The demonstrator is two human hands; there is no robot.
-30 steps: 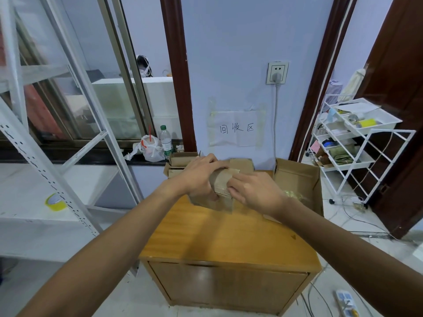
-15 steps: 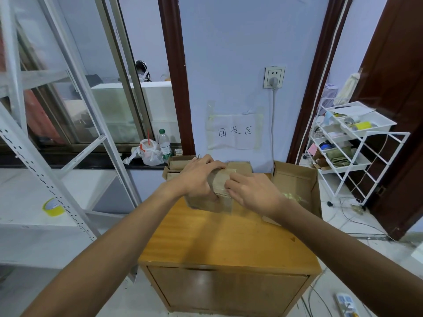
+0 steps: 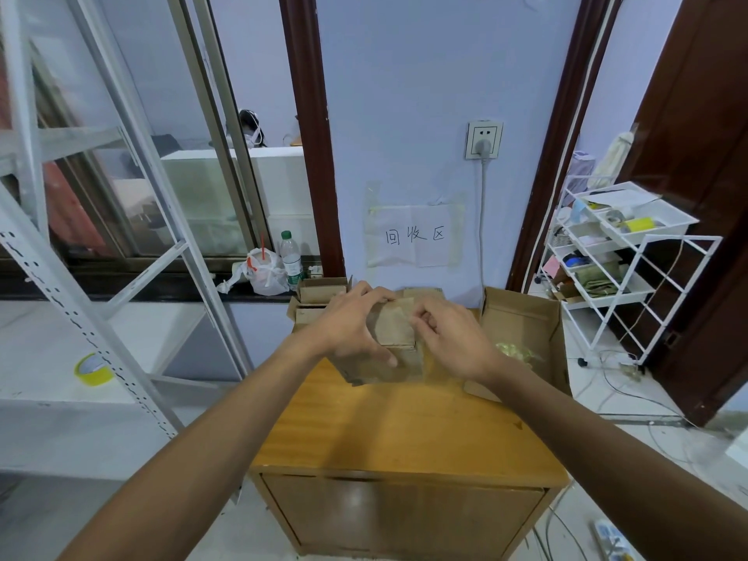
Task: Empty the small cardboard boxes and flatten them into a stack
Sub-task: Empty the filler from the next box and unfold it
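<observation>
Two hands meet on a small box (image 3: pixel 394 332) over the back of the wooden cabinet (image 3: pixel 404 431). The left hand (image 3: pixel 348 325) wraps it from the left, fingers curled over the top and thumb pressed on the near face. The right hand (image 3: pixel 453 342) has its fingers bent, pinching the right edge of the raised flap. Whether the box rests on the cabinet top I cannot tell. More boxes (image 3: pixel 319 293) sit just behind the left hand, at the back left corner. A big open box (image 3: pixel 522 317) stands to the right, with something yellowish (image 3: pixel 516 352) inside. A paper sign (image 3: pixel 415 236) hangs on the wall behind.
</observation>
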